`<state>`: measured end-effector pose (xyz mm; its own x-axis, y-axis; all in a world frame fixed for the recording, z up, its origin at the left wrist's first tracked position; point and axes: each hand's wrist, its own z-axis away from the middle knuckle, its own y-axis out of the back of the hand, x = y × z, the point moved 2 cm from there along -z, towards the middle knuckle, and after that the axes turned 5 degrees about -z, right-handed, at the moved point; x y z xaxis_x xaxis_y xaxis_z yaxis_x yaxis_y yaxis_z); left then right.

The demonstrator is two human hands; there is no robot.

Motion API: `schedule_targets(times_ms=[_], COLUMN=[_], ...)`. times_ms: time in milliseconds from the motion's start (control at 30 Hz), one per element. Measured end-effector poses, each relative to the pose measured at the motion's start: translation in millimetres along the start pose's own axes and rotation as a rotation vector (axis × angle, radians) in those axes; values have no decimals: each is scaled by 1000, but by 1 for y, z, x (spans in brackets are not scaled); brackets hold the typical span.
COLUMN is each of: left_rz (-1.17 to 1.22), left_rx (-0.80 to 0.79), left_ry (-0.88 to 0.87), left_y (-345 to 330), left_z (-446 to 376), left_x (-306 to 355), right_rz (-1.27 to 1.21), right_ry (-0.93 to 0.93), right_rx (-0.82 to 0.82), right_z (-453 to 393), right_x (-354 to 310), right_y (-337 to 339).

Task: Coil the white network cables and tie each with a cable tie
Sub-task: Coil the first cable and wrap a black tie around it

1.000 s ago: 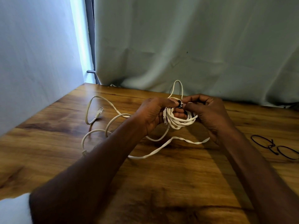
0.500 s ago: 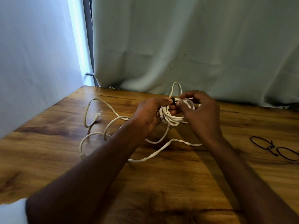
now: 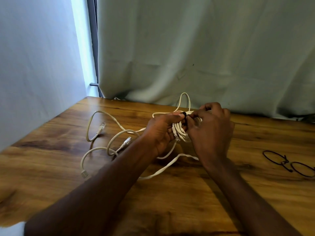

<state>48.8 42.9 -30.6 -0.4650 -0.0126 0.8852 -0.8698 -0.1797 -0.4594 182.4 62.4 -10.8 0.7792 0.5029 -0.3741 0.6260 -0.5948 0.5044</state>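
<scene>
A coiled white network cable [image 3: 179, 132] hangs between my two hands above the wooden table [image 3: 170, 201]. My left hand [image 3: 160, 133] grips the coil's left side, thumb on top. My right hand [image 3: 209, 130] covers the coil's right side and pinches a black cable tie [image 3: 184, 114] wrapped over the top of the coil. One loop of cable sticks up behind the hands. Loose white cable [image 3: 109, 143] with clear plugs lies on the table to the left, and a flat strand trails toward me.
Two black cable ties [image 3: 289, 163], looped, lie on the table at the far right. A pale curtain [image 3: 204, 57] hangs along the table's back edge, and a light wall stands on the left.
Both hands with the coil have shifted a little to the right and up. My right hand has turned over the coil, its fingers now working the black tie at the top.
</scene>
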Motion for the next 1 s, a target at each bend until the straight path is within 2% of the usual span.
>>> schedule_targets(times_ms=[233, 533, 700, 833, 1000], left_rz=[-7, 94, 94, 24, 24], left_rx=[-16, 50, 69, 101, 99], left_ry=[-36, -6, 9, -24, -13], left_y=[-8, -9, -8, -11, -13], left_z=[1, 0, 4, 6, 9], left_x=[-1, -4, -6, -7, -11], right_rz=[-138, -296, -235, -195, -196], right_ry=[-169, -71, -106, -160, -142], right_rx=[57, 41, -4, 16, 58], right_z=[1, 0, 1, 2, 3], right_x=[2, 6, 7, 8, 7], right_y=[-3, -12, -14, -11, -10])
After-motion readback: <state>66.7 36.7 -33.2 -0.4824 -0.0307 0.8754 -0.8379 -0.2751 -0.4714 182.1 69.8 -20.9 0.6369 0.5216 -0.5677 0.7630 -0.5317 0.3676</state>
